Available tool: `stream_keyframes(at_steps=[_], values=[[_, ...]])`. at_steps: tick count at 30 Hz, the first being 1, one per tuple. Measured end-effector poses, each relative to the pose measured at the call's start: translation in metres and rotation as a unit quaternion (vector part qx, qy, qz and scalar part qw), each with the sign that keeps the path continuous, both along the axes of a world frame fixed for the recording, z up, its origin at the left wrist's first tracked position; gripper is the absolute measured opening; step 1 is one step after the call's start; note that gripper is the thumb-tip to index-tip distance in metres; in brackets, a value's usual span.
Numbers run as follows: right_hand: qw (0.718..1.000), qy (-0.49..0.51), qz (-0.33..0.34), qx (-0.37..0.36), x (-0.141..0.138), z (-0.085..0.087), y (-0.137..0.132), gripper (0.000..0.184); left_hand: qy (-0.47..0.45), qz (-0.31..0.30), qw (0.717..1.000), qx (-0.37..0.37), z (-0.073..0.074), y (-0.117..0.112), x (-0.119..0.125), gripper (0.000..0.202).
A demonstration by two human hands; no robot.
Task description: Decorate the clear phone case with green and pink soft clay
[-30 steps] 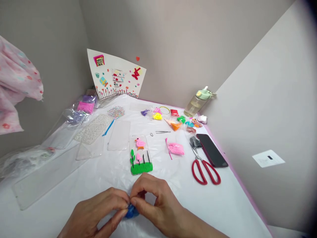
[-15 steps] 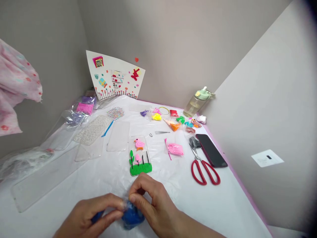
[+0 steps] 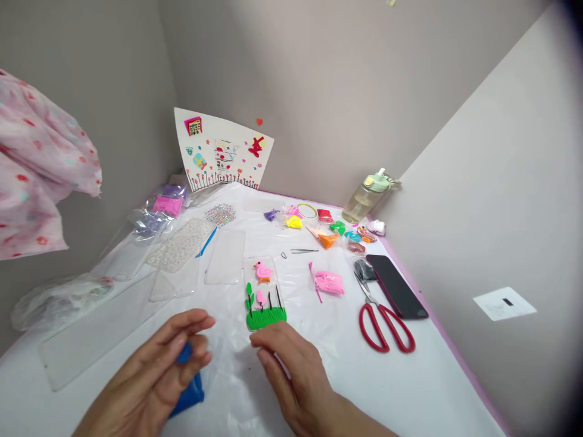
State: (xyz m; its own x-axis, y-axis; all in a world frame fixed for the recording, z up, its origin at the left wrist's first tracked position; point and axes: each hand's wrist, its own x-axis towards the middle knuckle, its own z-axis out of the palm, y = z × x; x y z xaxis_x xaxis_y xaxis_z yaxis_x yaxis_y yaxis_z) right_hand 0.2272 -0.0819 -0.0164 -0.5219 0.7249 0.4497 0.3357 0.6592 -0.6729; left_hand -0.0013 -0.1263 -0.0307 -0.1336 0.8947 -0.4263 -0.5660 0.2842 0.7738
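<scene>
My left hand (image 3: 159,364) has its fingers curled around a small lump of blue clay (image 3: 184,353), partly hidden by the fingers. Just below, a blue clay packet (image 3: 190,396) shows behind that hand; whether it touches the hand I cannot tell. My right hand (image 3: 294,370) hovers over the near table with thumb and fingers apart, nothing in them. Right beyond its fingertips lies a clear phone case (image 3: 279,282) decorated with a pink clay duck (image 3: 263,271), green clay grass (image 3: 266,317), dark stems and a pink flower.
Red-handled scissors (image 3: 387,328) and a black phone (image 3: 397,286) lie at the right. A pink clay packet (image 3: 328,282), tweezers (image 3: 305,250) and several coloured clay packets sit farther back. Clear cases (image 3: 226,258) and a blue tool (image 3: 206,242) are left. A bottle (image 3: 367,197) stands behind.
My hands have moved apart. The right hand has let go of the blue packet, which is now farther left, by the left hand. The view has shifted slightly.
</scene>
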Motion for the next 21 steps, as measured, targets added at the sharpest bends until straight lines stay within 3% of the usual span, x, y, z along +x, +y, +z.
stream_keyframes(at_steps=[3, 6, 12, 18, 21], values=[[0.991, -0.004, 0.007, 0.130, -0.002, 0.002, -0.001, 0.027, -0.142, -0.026, 0.989, -0.004, 0.005, 0.006, 0.028, 0.032], [0.980, -0.019, -0.020, 0.198, -0.007, 0.001, 0.000, 0.027, -0.162, -0.083, 0.983, 0.018, 0.004, 0.010, 0.049, 0.037], [0.979, -0.043, -0.034, 0.195, -0.006, -0.004, 0.006, 0.017, -0.144, -0.149, 0.977, 0.047, -0.010, 0.003, 0.069, 0.035], [0.948, -0.122, 0.044, 0.290, -0.002, 0.008, -0.004, 0.032, -0.216, -0.145, 0.966, -0.006, 0.014, 0.019, 0.070, 0.055], [0.950, -0.143, 0.089, 0.264, 0.005, 0.020, -0.006, 0.031, -0.189, -0.169, 0.967, 0.002, 0.022, 0.023, 0.071, 0.064]])
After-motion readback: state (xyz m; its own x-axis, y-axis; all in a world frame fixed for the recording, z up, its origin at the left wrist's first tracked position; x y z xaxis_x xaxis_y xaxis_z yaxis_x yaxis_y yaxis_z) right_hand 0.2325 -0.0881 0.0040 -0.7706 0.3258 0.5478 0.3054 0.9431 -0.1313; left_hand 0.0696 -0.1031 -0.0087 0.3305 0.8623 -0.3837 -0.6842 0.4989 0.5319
